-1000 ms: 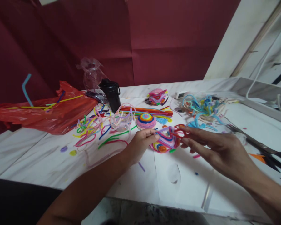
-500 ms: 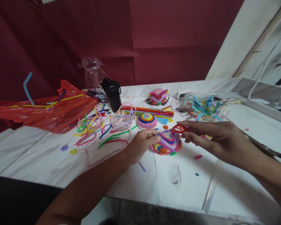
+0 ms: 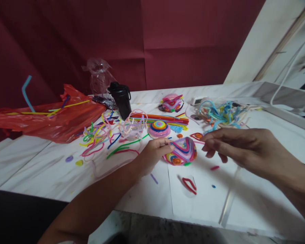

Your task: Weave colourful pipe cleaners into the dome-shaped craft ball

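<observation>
A small bowl woven from pink, purple, red and yellow pipe cleaners rests on the white table. My left hand grips its left rim with thumb and fingers. My right hand hovers just right of the bowl. Its fingertips are pinched on a thin pink strand that runs from the bowl's rim. A bent red pipe cleaner piece lies loose on the white paper sheet below the bowl.
Behind the bowl are a striped pipe-cleaner dome, a bundle of straight pipe cleaners and another woven piece. A loose coloured tangle, a black cup and a red plastic bag sit left; a blue-and-cream tangle right.
The red pipe cleaner loop that my right hand held at the bowl's rim now lies on the paper. My right hand has shifted slightly right; my left hand stays on the bowl.
</observation>
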